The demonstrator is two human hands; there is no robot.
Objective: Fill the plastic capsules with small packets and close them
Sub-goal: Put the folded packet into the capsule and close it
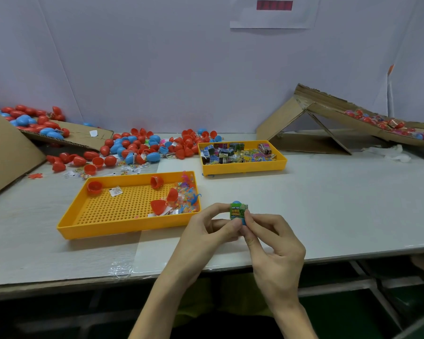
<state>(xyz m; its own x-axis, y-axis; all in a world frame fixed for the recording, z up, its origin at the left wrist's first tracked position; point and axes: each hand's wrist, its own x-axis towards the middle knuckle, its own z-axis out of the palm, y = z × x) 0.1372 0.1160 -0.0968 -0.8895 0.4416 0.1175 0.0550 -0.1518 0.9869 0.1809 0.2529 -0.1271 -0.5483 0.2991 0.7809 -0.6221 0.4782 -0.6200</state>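
Head view: near the surface's [328,204] front edge, left hand [206,226] fingers pinch blue capsule [243,220] to brace it; right hand [272,241] fingers pinch green packet [236,211] against it, likely for tucking in.

Bare worktop [328,204] right of hands; perforated tray [69,222] near left, packet tray [242,168] behind, capsule heap [142,146] beyond.

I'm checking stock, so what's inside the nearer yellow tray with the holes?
The tray holds a few red capsule halves, one white packet and a heap of clear toy packets at its right end. Anything under that heap is covered.
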